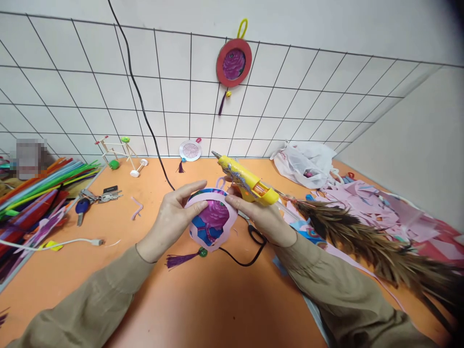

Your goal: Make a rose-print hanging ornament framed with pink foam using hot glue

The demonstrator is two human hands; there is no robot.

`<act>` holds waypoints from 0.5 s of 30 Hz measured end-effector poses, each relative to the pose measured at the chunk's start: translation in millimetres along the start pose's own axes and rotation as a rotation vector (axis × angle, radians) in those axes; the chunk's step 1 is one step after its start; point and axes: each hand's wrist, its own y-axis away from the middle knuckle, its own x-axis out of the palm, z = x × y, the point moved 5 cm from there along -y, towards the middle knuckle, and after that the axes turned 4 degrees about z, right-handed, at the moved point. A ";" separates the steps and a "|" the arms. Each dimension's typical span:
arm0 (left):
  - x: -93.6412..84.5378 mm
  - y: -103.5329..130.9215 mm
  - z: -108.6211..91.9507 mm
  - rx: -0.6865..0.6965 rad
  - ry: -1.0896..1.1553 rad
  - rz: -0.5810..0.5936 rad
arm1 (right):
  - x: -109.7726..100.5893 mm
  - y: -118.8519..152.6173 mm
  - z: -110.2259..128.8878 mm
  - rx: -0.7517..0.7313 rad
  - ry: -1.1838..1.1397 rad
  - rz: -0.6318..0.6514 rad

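A round flower ornament (217, 217) with a wavy pale pink paper ring over a blue and magenta print hangs in front of me. My left hand (181, 208) grips its left edge, thumb on the paper ring. My right hand (259, 212) presses its thumb on the ring's upper right. That same hand holds a yellow hot glue gun (248, 179), nozzle pointing up and left; the fingers behind are mostly hidden. A green bead (203, 252) and a purple tassel (181, 260) dangle from the ornament's lower side. Scissors (255, 233) are partly hidden behind my right hand.
A red-rimmed ornament (234, 63) hangs on the wire grid; a white one (190, 151) stands below. Left are keys (105, 195), a stick model (121, 154), pipe cleaners (54, 181) and a white cable (72, 241). Right are a plastic bag (304, 162), paper scraps (358, 203) and brown feathers (362, 237).
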 end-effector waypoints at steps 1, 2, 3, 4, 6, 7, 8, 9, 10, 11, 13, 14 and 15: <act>-0.6 -0.3 0.1 0.013 -0.011 -0.005 | -0.4 -0.2 -0.7 0.008 -0.014 -0.006; -1.4 -0.7 0.5 0.025 -0.020 -0.017 | -0.7 -0.5 -1.1 0.017 -0.023 -0.009; -2.3 -1.1 1.3 0.034 -0.029 -0.031 | -0.9 -0.7 -1.0 0.023 -0.029 -0.012; -3.4 -1.4 2.3 0.040 -0.039 -0.046 | -1.0 -1.0 -0.8 0.028 -0.036 -0.013; -5.4 -2.1 4.7 0.036 -0.060 -0.071 | -0.3 -1.3 -0.8 0.044 -0.063 -0.003; -6.3 -2.6 5.7 0.028 -0.066 -0.077 | 0.1 -1.4 -1.2 0.052 -0.081 0.004; -7.0 -3.1 6.3 0.017 -0.069 -0.076 | 0.6 -1.6 -2.0 0.060 -0.098 0.012; -7.6 -3.7 6.2 0.008 -0.067 -0.073 | 1.0 -1.7 -3.0 0.066 -0.112 0.023; -8.5 -4.3 5.1 0.002 -0.064 -0.070 | 1.1 -1.9 -4.3 0.070 -0.121 0.030; -9.4 -4.9 3.1 -0.001 -0.062 -0.070 | 0.6 -2.2 -5.7 0.072 -0.126 0.031; -11.2 -6.2 -3.8 0.000 -0.074 -0.057 | -2.2 -3.0 -7.9 0.065 -0.122 0.006; -12.1 -6.8 -8.2 0.003 -0.086 -0.041 | -4.2 -3.5 -8.5 0.056 -0.111 -0.014; -13.0 -7.4 -13.0 0.010 -0.098 -0.020 | -6.4 -3.9 -8.6 0.045 -0.096 -0.038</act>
